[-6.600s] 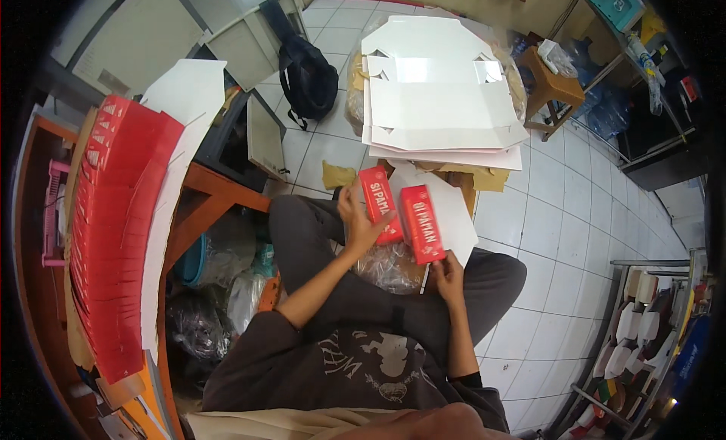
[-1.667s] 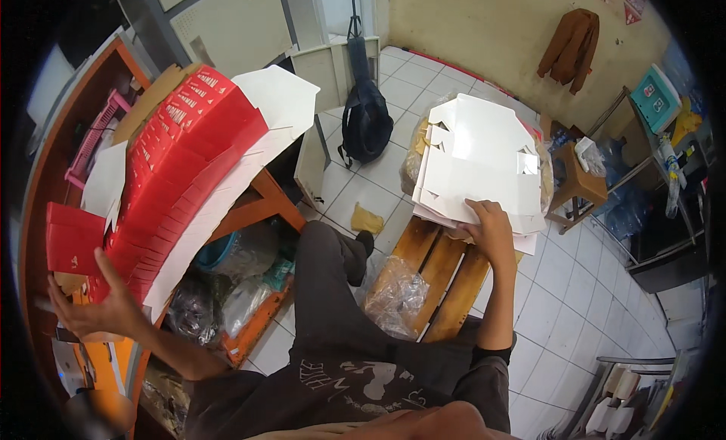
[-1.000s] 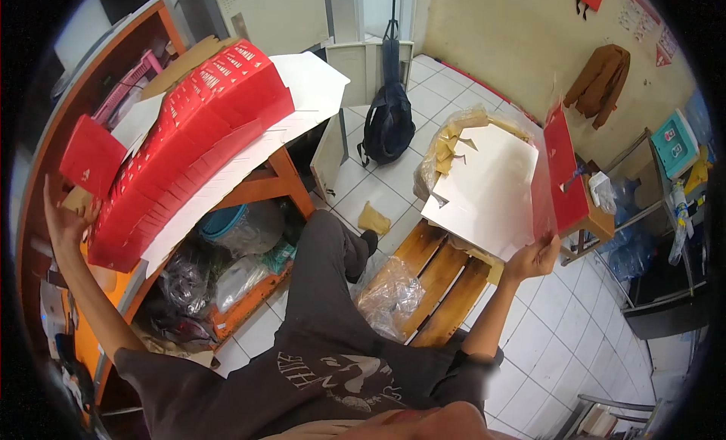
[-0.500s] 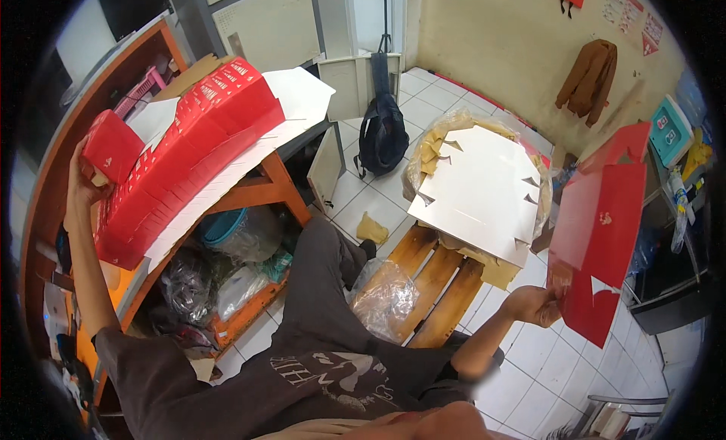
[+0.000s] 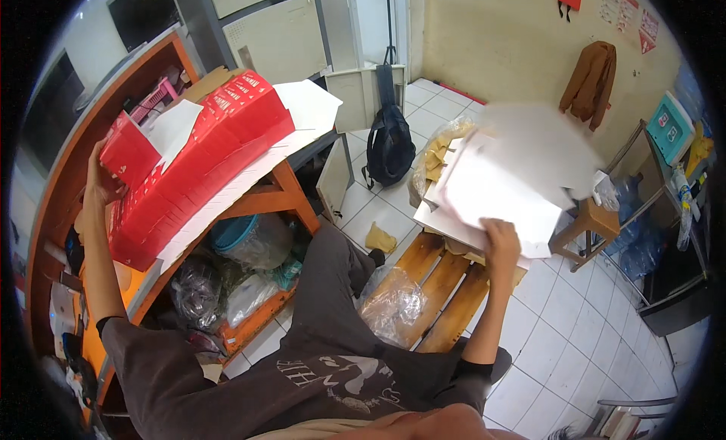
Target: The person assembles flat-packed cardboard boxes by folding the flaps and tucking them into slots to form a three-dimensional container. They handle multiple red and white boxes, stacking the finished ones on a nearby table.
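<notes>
At the end of a long row of nested red cartons (image 5: 204,160) on the desk, my left hand (image 5: 106,179) grips the nearest red carton (image 5: 128,149), its fingers partly hidden. A white flap (image 5: 172,130) stands up beside that carton. To the right, my right hand (image 5: 501,245) is closed on the near edge of a flat carton blank (image 5: 522,175), white side up and smeared by motion. This blank lies tilted over a stack of white blanks (image 5: 446,220) on a slatted wooden bench (image 5: 431,289), covering most of the stack.
Crumpled clear plastic (image 5: 393,304) lies on the bench beside my leg. Under the desk are a blue tub (image 5: 238,232) and bagged items. A dark backpack (image 5: 389,141) hangs by an open cabinet door (image 5: 333,179). A wooden stool (image 5: 590,228) and a metal rack stand at the right.
My right hand has swung the blank leftward from the far right onto the stack, turning its white side up. My left hand stays at the red carton.
</notes>
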